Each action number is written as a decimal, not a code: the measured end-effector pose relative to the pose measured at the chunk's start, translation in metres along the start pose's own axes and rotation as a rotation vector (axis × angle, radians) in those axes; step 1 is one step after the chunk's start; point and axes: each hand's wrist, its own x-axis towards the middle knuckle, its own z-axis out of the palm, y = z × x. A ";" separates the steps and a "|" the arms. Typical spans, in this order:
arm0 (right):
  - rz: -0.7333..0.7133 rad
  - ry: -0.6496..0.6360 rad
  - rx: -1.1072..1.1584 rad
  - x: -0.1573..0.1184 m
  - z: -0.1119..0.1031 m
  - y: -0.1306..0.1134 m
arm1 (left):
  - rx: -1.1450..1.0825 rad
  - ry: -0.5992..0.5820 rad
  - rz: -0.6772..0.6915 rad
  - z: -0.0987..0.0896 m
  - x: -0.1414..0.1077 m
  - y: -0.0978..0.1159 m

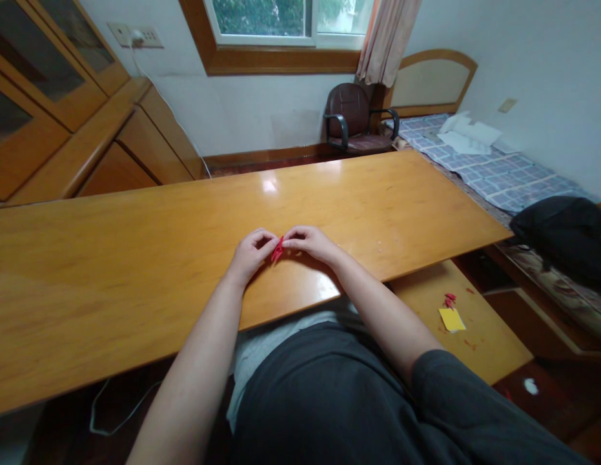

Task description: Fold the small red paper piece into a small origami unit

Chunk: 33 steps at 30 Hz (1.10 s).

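Observation:
A small red folded piece (277, 249), which looks like paper, is held between my two hands just above the wooden table (135, 258). My left hand (252, 253) pinches its left side between thumb and fingers. From the right, my right hand (307, 241) grips its upper part, also in a pinch. The piece is narrow and pointed and stands at a slant. Its exact folded shape is too small to make out.
On a lower wooden surface (494, 342) at my right lie small red pieces (449, 299) and a yellow square stack (452, 320). A brown armchair (351, 119) stands beyond the table. A black bag (566, 236) rests on the bed (513, 174). Cabinets (101, 142) line the left.

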 end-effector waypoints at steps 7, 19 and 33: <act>0.050 0.009 0.047 -0.001 0.002 -0.005 | 0.050 -0.021 0.039 0.000 0.000 0.004; 0.014 0.009 0.092 0.002 0.000 -0.009 | 0.064 -0.045 0.041 -0.001 -0.001 -0.001; 0.061 -0.036 0.055 -0.001 -0.002 -0.011 | 0.091 -0.038 0.044 0.001 -0.002 0.001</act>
